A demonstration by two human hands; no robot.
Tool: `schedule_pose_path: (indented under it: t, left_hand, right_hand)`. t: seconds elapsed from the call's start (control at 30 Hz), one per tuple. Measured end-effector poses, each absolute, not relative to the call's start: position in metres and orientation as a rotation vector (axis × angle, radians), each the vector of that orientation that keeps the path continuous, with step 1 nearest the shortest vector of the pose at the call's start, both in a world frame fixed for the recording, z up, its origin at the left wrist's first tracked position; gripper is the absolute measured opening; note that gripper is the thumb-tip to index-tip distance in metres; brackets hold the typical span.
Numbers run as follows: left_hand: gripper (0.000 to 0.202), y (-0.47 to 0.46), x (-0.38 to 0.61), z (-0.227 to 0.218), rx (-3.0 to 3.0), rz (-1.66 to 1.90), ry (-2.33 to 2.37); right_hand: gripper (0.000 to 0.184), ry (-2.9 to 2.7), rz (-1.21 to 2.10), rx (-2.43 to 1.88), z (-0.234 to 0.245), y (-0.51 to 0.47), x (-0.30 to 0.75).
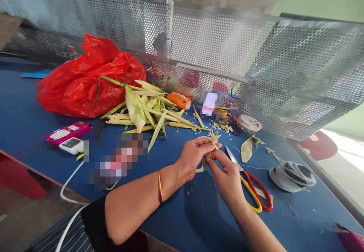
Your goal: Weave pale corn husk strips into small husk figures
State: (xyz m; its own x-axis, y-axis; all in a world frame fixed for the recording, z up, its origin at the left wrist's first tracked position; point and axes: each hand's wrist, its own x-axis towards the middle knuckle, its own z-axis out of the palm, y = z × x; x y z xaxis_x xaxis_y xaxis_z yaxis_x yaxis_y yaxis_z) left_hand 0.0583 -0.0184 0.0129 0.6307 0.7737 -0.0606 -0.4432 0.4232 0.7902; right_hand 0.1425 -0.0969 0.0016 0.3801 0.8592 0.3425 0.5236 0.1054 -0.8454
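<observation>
My left hand (193, 156), with a gold bangle at its wrist, pinches a pale green corn husk strip (201, 168) near its upper end. Pressed against the same strip just below is my right hand (226, 172), thumb and fingertips closed together. Part of the strip is hidden behind the fingers, and its lower end hangs beneath them. Beside my right hand lie scissors (257, 191) with one red and one yellow handle. A heap of corn husks (150, 111) spreads on the blue table (176, 210) beyond my hands.
A red plastic bag (91, 81) bulges behind the husks, before a perforated metal screen (210, 39). Right of the scissors rests a spool of clear line (291, 176); a white roll (249, 123) sits farther back. Pink packet (68, 133), white device (71, 145) and cable (66, 185) are left.
</observation>
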Motion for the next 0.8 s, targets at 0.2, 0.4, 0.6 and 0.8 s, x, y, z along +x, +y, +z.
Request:
schedule_pose_path:
  t: [0.2, 0.4, 0.6, 0.8]
  left_hand:
    - [0.012, -0.014, 0.059, 0.011, 0.842, 0.805, 0.504]
    - [0.012, -0.010, 0.057, 0.015, 0.880, 0.777, 0.490]
    - [0.019, -0.010, 0.055, 0.016, 0.994, 0.761, 0.501]
    - [0.010, -0.013, 0.054, 0.019, 1.147, 0.792, 0.520]
  right_hand:
    - [0.026, -1.384, 0.410, -1.542, 0.002, -0.098, 0.143]
    - [0.026, -1.295, 0.034, -1.683, 0.006, -0.103, 0.155]
    - [0.032, -1.017, 0.457, -1.500, 0.010, -0.095, 0.168]
    - [0.037, -0.909, 0.697, -1.356, 0.004, -0.092, 0.166]
